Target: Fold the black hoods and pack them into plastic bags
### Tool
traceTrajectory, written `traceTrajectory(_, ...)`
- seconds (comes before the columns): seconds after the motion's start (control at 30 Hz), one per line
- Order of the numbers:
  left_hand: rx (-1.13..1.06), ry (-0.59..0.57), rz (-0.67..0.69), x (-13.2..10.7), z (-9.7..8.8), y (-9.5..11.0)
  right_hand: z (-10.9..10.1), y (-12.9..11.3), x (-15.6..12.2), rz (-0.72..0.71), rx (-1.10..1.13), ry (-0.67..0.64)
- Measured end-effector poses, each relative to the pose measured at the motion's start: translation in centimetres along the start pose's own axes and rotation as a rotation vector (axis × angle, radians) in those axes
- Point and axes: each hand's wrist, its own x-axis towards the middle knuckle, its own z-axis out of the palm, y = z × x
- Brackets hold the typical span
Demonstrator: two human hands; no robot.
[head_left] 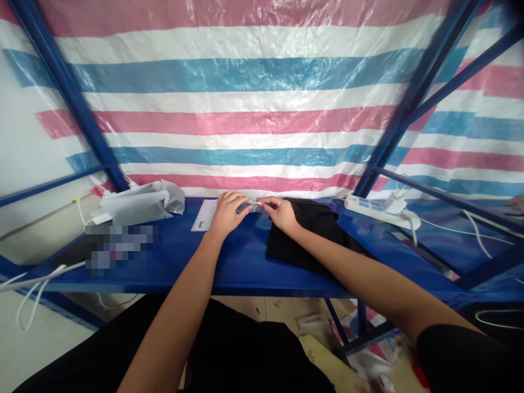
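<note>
Near the back of the blue shelf, my left hand [227, 214] and my right hand [280, 212] meet over a small grey-and-white item [252, 203], thin and perhaps plastic; its kind does not show. Fingers and thumb of my left hand close on its left side, partly hiding it. At its right end, the fingertips of my right hand pinch the white edge. A white sheet with a printed dark label [201, 219] lies flat beside and partly behind my left hand. Black folded cloth [297, 246] lies beneath my right wrist and forearm.
The blue metal shelf [241, 256] has posts at both sides and striped plastic sheeting [254, 98] behind. A translucent white bag [139, 202] stands left, near white cables. On the right lies a white power strip [368, 210] with plugs. A blurred patch covers something at left.
</note>
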Motion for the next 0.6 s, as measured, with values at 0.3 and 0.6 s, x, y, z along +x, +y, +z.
traceTrajectory(0.3, -0.060, -0.031, 0.100, 0.0, 0.8, 0.2, 0.0, -1.3, -0.5, -0.107, -0.045, -0.107)
traceTrajectory(0.6, 0.150, 0.094, -0.070, 0.0, -0.9, -2.4, -1.6, 1.9, 1.8, 0.140, 0.109, 0.097)
